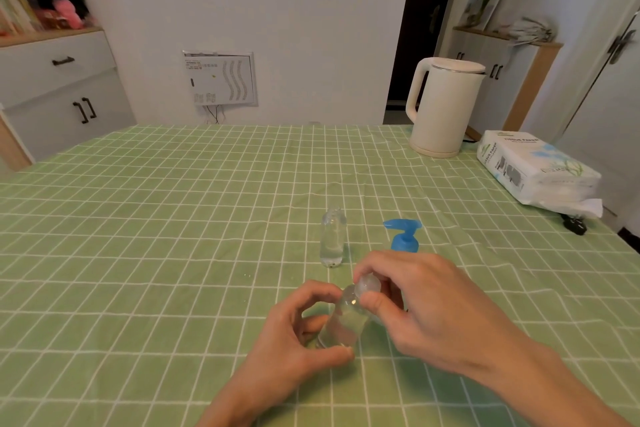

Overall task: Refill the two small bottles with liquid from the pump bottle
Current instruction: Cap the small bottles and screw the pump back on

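Small bottle (341, 326), tilted, is gripped by the left hand (294, 343) while the right hand (419, 298) pinches its cap (367, 284); pump bottle (404, 241) stands behind

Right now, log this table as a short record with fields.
left grip: holds the near bottle by its body
right grip: pinches that bottle's cap
far bottle: upright, standing alone
pump bottle: behind the right grip, only its blue top shows
far right: kettle, tissue pack
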`<state>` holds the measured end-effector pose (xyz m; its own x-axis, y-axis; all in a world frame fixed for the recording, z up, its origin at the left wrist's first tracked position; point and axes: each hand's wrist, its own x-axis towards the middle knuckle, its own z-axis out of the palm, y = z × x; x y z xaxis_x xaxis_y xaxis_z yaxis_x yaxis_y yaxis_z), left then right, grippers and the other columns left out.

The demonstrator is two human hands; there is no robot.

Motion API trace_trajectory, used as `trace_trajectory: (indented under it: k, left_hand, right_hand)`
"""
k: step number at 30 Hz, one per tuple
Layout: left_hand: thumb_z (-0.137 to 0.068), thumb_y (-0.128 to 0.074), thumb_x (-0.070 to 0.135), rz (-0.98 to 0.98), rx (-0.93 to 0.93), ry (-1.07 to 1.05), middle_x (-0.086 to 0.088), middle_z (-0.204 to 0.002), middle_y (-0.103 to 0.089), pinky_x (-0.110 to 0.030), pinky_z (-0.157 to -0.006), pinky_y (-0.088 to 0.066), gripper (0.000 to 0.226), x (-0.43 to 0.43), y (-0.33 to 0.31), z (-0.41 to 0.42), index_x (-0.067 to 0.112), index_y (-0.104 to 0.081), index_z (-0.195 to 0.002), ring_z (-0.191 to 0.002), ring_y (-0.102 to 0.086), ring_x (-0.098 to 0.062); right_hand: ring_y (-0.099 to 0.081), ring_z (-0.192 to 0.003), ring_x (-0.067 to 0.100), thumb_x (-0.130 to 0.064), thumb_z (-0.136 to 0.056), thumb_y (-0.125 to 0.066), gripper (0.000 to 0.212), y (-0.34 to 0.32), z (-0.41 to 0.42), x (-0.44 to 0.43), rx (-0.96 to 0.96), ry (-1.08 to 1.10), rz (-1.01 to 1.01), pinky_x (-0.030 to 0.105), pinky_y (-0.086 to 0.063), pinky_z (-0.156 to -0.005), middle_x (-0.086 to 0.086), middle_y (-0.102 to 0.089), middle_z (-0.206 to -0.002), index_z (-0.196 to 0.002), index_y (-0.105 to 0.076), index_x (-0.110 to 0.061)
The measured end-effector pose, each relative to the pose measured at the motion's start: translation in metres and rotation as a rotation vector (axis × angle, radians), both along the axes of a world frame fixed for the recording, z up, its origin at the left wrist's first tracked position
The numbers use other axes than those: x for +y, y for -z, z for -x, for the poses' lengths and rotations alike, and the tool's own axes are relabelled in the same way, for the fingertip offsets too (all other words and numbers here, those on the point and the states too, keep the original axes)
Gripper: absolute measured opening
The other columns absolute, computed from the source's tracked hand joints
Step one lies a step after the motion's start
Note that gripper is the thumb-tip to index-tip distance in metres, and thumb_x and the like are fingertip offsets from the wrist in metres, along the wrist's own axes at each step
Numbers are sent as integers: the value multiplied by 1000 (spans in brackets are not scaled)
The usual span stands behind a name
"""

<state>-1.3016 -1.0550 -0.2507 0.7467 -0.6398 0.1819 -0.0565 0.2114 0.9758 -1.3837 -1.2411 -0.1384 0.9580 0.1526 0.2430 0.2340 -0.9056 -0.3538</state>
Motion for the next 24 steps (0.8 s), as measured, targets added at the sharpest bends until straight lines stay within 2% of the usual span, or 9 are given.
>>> trace_trajectory:
  k: [3, 8, 11, 13, 15, 17, 20, 22, 24]
  left_hand:
    - [-70, -88, -8, -13, -30, -29, -5, -121, -69, -37, -85, -61, 56, -1, 1, 1, 18, -66, -116, -101, -76, -36]
    - [-73, -88, -4, -36, -77, -59, -5, -122, -69, -45, -94, -60, 59, 0, 6, 2, 17, -63, -122, -105, -74, -35]
    - [-73, -88, 1, -60, -146, -125, -2, -121, -68, -34, -92, -59, 59, 1, 6, -1, 22, -63, -123, -104, -75, -30]
    - [-74, -85, 1, -71, -179, -169, 3, -123, -67, -25, -93, -56, 63, 4, 4, -5, 27, -62, -126, -108, -73, -27]
    - [-76, -83, 5, -76, -186, -194, 6, -128, -65, -25, -96, -55, 65, 10, 2, -10, 31, -59, -131, -113, -72, -26]
    - [-78, -83, 12, -88, -173, -223, 7, -131, -66, -28, -98, -56, 65, 17, -3, -18, 38, -57, -131, -117, -70, -23]
    - [-78, -83, 7, -137, -145, -331, 9, -127, -71, -36, -102, -55, 65, 27, -9, -33, 47, -60, -124, -119, -69, -15]
    - [-78, -80, -2, -180, -133, -416, 6, -122, -74, -42, -104, -54, 65, 33, -11, -44, 40, -61, -124, -116, -70, -12]
    - [-79, -80, -4, -222, -136, -454, 1, -124, -72, -42, -104, -55, 66, 37, -12, -53, 32, -59, -130, -115, -70, -11]
  right_hand:
    - [-55, -68, 12, -36, -94, -58, 8, 4, 1, 2, -13, 12, -56, 25, -42, -59, -16, -56, -71, -87, -56, -33]
    - [-58, -65, 14, -34, -94, -61, 10, 12, 0, 3, -56, 58, -124, 20, -36, -56, -11, -58, -64, -84, -57, -34]
    - [-61, -72, 13, -37, -96, -62, 2, 15, 0, 4, -74, 47, -212, 24, -45, -61, -14, -63, -76, -97, -62, -38]
    - [-63, -80, 11, -41, -97, -60, 15, 14, 2, 3, -70, 23, -274, 23, -50, -67, -17, -65, -91, -112, -63, -44]
    - [-65, -85, 12, -40, -96, -59, 24, 9, 7, -4, -89, 26, -396, 18, -50, -65, -17, -66, -100, -119, -62, -48]
    - [-66, -84, 12, -35, -94, -62, 24, 5, 13, -17, -155, 81, -484, 17, -51, -59, -16, -68, -101, -115, -65, -47]
    - [-66, -78, 8, -28, -94, -65, 22, 4, 20, -43, -276, 241, -480, 14, -48, -52, -18, -71, -95, -108, -70, -43]
    - [-64, -73, 3, -25, -93, -67, 22, 10, 21, -63, -306, 380, -419, 10, -44, -49, -20, -70, -91, -107, -71, -40]
    - [-62, -79, -2, -24, -92, -67, 27, 22, 19, -82, -227, 510, -291, 13, -47, -57, -23, -67, -95, -116, -68, -37]
